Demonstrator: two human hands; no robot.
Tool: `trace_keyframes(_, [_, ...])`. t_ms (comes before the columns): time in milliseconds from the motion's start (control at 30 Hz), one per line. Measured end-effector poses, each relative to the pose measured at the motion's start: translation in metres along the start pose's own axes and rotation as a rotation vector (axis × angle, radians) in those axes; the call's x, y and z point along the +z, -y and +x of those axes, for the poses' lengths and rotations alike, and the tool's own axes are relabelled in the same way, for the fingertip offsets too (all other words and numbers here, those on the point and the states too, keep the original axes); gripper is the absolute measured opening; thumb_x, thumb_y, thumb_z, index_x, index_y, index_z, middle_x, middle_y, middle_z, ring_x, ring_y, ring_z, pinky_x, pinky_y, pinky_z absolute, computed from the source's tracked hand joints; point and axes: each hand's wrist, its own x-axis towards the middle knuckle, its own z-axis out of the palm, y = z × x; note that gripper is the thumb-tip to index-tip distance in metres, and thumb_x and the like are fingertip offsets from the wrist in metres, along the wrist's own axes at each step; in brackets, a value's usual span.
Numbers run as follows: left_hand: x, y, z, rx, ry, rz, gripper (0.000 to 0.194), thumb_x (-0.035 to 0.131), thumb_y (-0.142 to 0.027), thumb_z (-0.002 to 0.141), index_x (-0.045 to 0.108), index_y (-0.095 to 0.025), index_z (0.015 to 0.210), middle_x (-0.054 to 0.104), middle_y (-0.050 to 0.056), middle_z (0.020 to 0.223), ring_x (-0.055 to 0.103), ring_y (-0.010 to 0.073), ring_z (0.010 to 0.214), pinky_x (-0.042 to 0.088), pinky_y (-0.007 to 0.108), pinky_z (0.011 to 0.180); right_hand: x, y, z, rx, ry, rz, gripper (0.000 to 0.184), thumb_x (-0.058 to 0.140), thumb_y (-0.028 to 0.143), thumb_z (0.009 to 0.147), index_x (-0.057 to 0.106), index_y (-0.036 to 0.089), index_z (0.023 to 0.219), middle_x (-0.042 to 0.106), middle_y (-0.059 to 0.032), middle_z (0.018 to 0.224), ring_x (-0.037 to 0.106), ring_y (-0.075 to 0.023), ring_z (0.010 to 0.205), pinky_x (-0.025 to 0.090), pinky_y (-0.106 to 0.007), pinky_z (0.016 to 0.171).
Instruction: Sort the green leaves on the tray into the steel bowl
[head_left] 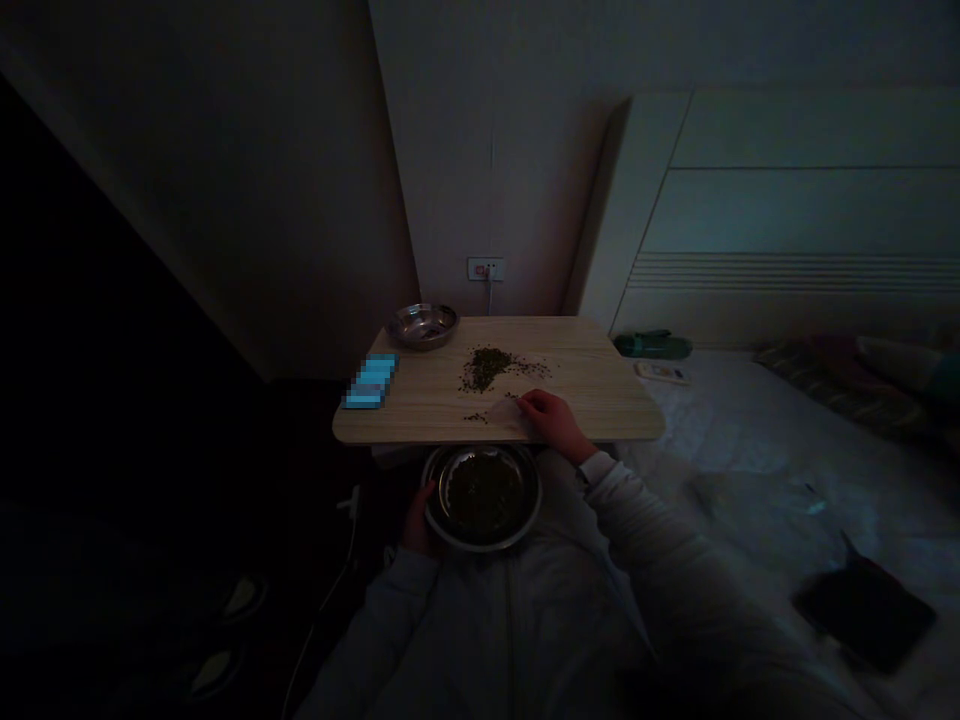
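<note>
My left grip (pixel 419 522) clasping a metal bowl (pixel 481 546), my right grip (pixel 553 416) near small seeds (pixel 489 364), pinch too dim to tell

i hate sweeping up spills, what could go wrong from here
A few loose grains lie near the front edge of the table; the right hand, close by, might brush them off. The lap bowl, with just the left hand at its side, could tip and spill its contents. The steel bowl sits at the far left corner, so a bump might knock it off.
</note>
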Motion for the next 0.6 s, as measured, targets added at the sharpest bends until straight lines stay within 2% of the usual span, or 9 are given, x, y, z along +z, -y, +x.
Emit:
trace_keyframes(267, [0.0, 0.0, 0.002, -0.005, 0.008, 0.0, 0.024, 0.049, -0.022, 0.081, 0.072, -0.014, 0.085, 0.075, 0.009, 0.069, 0.068, 0.025, 0.096, 0.046, 0.036, 0.096, 0.003, 0.006, -0.001, 0.022, 0.004, 0.015, 0.017, 0.055, 0.03, 0.08, 0.062, 0.017, 0.071, 0.067, -0.002, 0.067, 0.056, -0.0131, 0.063, 0.039, -0.023, 0.061])
trace_keyframes(433, [-0.008, 0.001, 0.008, 0.006, 0.032, 0.025, 0.025, 0.05, -0.023, 0.081, 0.071, -0.013, 0.087, 0.075, 0.009, 0.072, 0.069, 0.0256, 0.094, 0.045, 0.038, 0.096, 0.002, 0.0, 0.0, -0.008, -0.027, 0.006, 0.022, 0.056, 0.035, 0.081, 0.063, 0.018, 0.07, 0.067, -0.0019, 0.065, 0.056, -0.0132, 0.062, 0.039, -0.023, 0.06])
trace_keyframes(600, [-0.006, 0.002, 0.007, 0.021, 0.054, 0.013, 0.026, 0.048, -0.023, 0.083, 0.072, -0.013, 0.081, 0.076, 0.008, 0.074, 0.071, 0.0219, 0.085, 0.046, 0.034, 0.094, -0.001, 0.0, -0.001, 0.002, -0.02, 0.004, 0.023, 0.055, 0.036, 0.081, 0.063, 0.017, 0.07, 0.067, -0.0023, 0.066, 0.056, -0.0134, 0.061, 0.039, -0.024, 0.06])
